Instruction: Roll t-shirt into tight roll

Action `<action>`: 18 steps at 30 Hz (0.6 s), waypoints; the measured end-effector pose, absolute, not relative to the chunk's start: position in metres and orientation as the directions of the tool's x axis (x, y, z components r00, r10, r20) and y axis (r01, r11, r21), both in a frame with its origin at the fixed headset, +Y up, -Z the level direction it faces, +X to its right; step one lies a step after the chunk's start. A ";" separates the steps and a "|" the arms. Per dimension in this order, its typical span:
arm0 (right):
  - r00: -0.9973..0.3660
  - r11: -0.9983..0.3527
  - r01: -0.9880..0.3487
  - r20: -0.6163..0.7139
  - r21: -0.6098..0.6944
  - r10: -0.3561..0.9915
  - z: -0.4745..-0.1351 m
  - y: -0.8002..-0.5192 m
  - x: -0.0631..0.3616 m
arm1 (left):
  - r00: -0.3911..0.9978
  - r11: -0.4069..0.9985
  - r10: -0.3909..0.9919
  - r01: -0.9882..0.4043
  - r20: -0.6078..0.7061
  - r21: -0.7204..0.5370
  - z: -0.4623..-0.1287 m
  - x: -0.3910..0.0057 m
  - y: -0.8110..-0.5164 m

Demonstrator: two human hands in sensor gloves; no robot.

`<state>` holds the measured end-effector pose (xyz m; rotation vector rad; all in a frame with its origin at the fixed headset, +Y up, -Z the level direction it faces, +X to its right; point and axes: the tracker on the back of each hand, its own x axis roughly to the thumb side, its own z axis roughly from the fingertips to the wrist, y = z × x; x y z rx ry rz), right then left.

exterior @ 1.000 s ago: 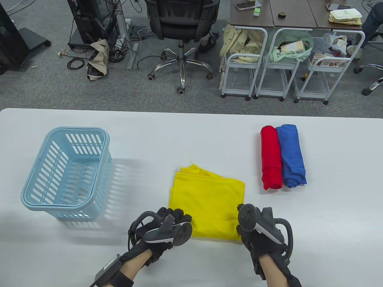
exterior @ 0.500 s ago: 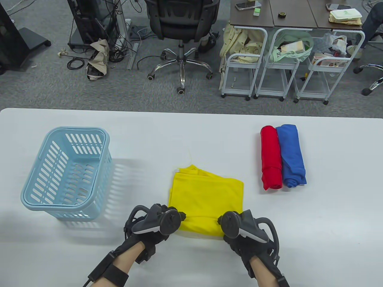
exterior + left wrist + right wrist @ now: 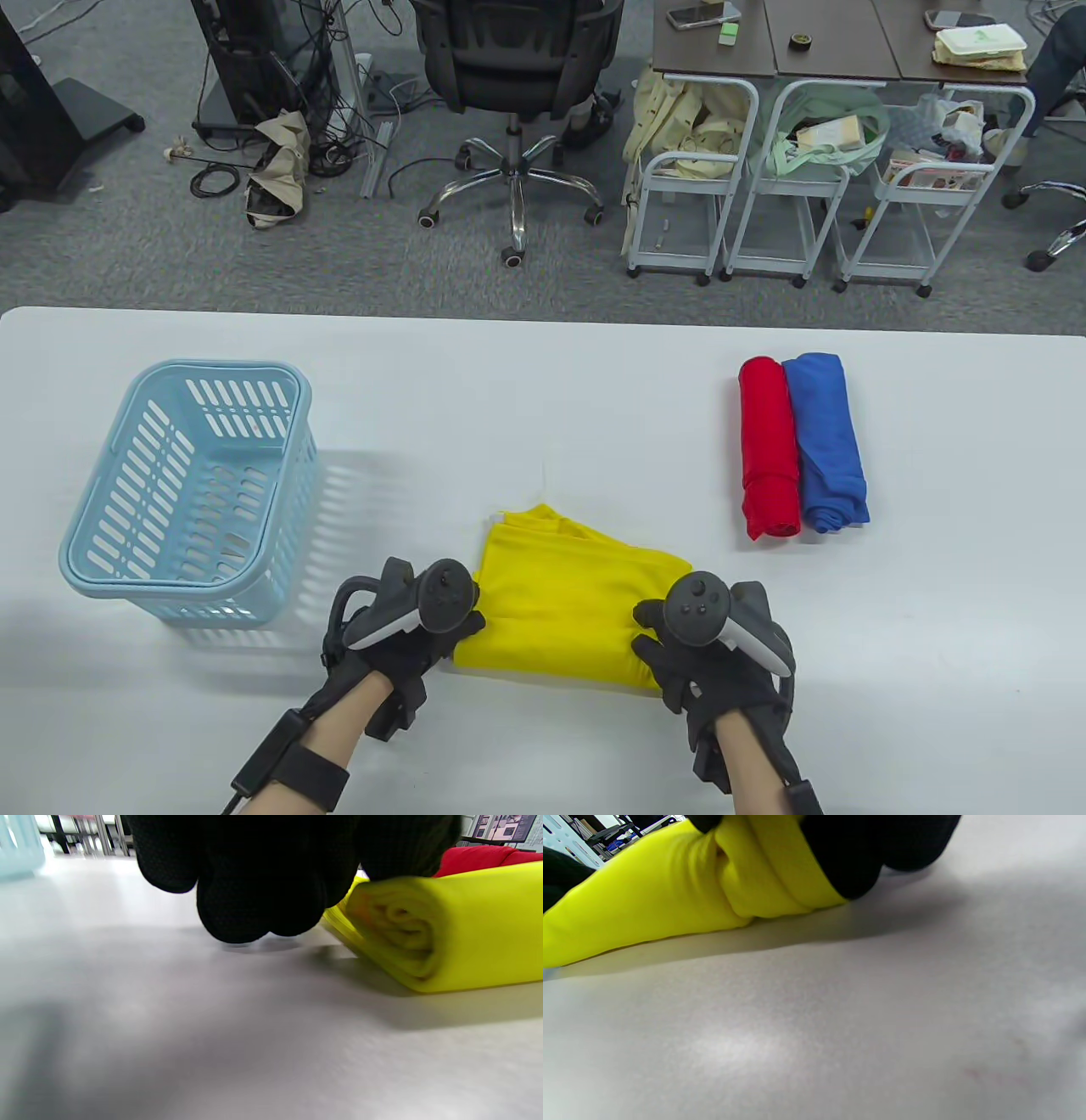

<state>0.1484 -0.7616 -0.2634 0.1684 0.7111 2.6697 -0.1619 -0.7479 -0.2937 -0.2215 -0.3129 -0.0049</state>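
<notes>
Gripping the half-rolled yellow t-shirt (image 3: 560,611), both hands (left (image 3: 416,628), right (image 3: 704,645)); blue basket (image 3: 182,492) holding nothing.

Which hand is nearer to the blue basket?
Left. The left hand grips the yellow t-shirt's left end, just right of the basket's near corner. The right hand grips the shirt's opposite end, farther from it.

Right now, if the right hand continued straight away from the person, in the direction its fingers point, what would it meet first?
The right hand already grips the near, rolled end of the yellow t-shirt, so it would first meet the shirt's flat, unrolled part. The table beyond looks free; the red roll seems off to the right.
</notes>
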 end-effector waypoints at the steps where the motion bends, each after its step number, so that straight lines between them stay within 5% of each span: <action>1: -0.926 -0.805 -0.324 0.009 0.497 0.378 -0.263 -0.762 0.149 | 0.953 0.983 0.017 0.039 0.301 -0.177 -0.291 -0.159 -0.742; 7: -0.952 -0.842 -0.295 -0.065 0.451 0.299 -0.262 -0.758 0.152 | 0.865 0.987 0.147 -0.094 0.480 -0.133 -0.268 -0.135 -0.718; 11: -0.977 -0.904 -0.188 -0.169 0.383 0.132 -0.259 -0.752 0.161 | 0.833 0.926 0.010 0.201 0.554 -0.319 -0.259 -0.113 -0.747; 12: -0.977 -0.915 -0.168 -0.182 0.367 0.106 -0.258 -0.750 0.161 | 0.825 0.928 -0.051 0.247 0.562 -0.278 -0.256 -0.110 -0.749; 16: -0.989 -0.957 -0.085 -0.140 0.277 0.048 -0.252 -0.734 0.156 | 0.817 0.934 -0.074 0.258 0.572 -0.247 -0.256 -0.107 -0.750; 18: -0.987 -0.955 -0.160 -0.014 0.248 0.162 -0.250 -0.726 0.152 | 0.815 0.934 -0.065 0.252 0.576 -0.252 -0.259 -0.111 -0.753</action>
